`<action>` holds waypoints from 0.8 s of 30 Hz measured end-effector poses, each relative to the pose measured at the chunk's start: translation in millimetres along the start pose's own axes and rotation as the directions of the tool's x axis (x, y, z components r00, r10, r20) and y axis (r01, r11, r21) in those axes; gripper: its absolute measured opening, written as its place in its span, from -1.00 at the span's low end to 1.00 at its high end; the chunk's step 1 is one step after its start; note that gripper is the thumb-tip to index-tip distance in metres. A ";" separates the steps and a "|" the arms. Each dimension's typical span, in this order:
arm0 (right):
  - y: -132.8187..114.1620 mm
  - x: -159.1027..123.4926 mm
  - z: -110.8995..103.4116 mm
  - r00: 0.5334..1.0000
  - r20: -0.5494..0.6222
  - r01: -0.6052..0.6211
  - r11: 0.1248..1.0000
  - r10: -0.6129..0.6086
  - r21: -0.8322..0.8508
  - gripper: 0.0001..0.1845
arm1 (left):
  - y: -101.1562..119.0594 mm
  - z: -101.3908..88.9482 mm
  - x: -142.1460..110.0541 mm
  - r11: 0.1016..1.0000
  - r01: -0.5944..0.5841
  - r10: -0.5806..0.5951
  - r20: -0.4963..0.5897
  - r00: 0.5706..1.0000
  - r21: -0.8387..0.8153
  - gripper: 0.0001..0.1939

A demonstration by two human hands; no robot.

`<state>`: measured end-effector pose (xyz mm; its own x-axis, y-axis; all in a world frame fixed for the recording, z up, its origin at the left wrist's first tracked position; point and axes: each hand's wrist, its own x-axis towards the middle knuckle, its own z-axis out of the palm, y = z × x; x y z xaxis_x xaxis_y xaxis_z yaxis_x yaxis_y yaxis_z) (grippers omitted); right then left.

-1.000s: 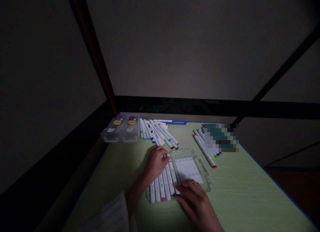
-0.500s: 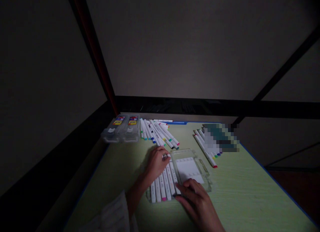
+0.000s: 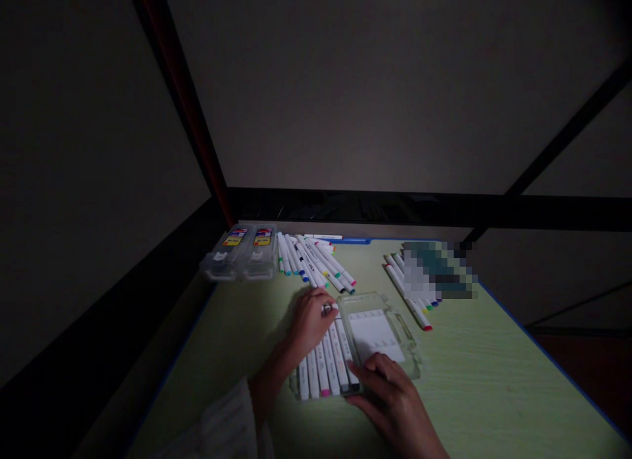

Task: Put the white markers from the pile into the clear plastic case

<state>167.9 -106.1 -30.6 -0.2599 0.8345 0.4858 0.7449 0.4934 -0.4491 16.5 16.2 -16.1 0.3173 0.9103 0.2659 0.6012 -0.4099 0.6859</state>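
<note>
Several white markers (image 3: 330,363) lie side by side in one half of an open clear plastic case (image 3: 415,367). My left hand (image 3: 311,319) reaches over their far ends, its fingers closed at the far end of the rightmost marker (image 3: 348,353). Part of the row is hidden beneath this hand. At the near right corner, my right hand (image 3: 392,396) has its index finger against that marker's side and its thumb at the case's front edge. A white paper insert (image 3: 375,336) shows in the case's other half.
More markers (image 3: 316,261) are heaped at the back of the green table (image 3: 494,380). Two clear closed cases (image 3: 239,255) stand at the back left. Another marker group (image 3: 407,294) lies at the right, partly under a pixelated patch. A blue strip (image 3: 353,241) lies behind the heap.
The dark-capped near end of the rightmost marker has settled into line with the row in the case. My right thumb has shifted slightly down to the case's front edge. My left hand stays put.
</note>
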 end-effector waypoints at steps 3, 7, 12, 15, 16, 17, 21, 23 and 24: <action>-0.7 0.4 -0.2 1.000 0.000 -0.001 1.000 0.001 -0.002 -0.69 | -0.2 -0.1 0.1 1.000 -0.006 0.006 0.001 1.000 -0.006 -0.88; -1.3 0.9 -0.8 0.999 0.040 -0.004 1.000 0.005 -0.022 -0.70 | -0.2 0.0 0.1 1.000 -0.002 0.002 0.002 1.000 0.003 -0.88; -0.6 0.7 -0.4 0.999 0.039 0.008 0.999 -0.007 -0.033 -0.71 | -0.9 0.5 0.4 1.000 -0.015 0.015 0.009 1.000 -0.013 -0.88; -0.5 0.6 0.1 0.999 0.039 0.009 0.999 -0.008 -0.036 -0.71 | -0.3 0.1 0.6 1.000 -0.002 0.002 0.015 1.000 -0.013 -0.88; -0.6 0.6 0.1 0.999 0.039 0.009 0.999 -0.007 -0.038 -0.70 | 0.0 -0.1 0.6 1.000 0.002 -0.002 0.017 1.000 -0.009 -0.88; -0.6 0.6 0.2 0.999 0.041 0.009 0.999 -0.007 -0.039 -0.70 | 0.4 -0.3 0.6 1.000 0.005 -0.005 0.019 1.000 -0.005 -0.88; -0.4 0.2 0.4 0.998 0.065 0.013 0.999 -0.011 -0.032 -0.70 | 1.8 -0.7 0.4 1.000 0.005 -0.005 0.023 1.000 0.006 -0.88; -0.1 -0.1 0.6 0.997 0.074 0.010 1.000 -0.008 -0.028 -0.71 | 2.4 -1.0 0.5 1.000 0.009 -0.009 0.025 1.000 0.009 -0.89; 0.0 -0.2 0.6 0.997 0.076 0.006 1.000 -0.004 -0.027 -0.71 | 2.6 -1.1 0.6 1.000 0.012 -0.012 0.027 1.000 0.009 -0.89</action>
<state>167.5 -106.1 -31.1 -0.3091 0.8486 0.4294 0.7597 0.4919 -0.4252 17.5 15.7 -13.3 0.3295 0.9133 0.2392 0.6118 -0.3995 0.6827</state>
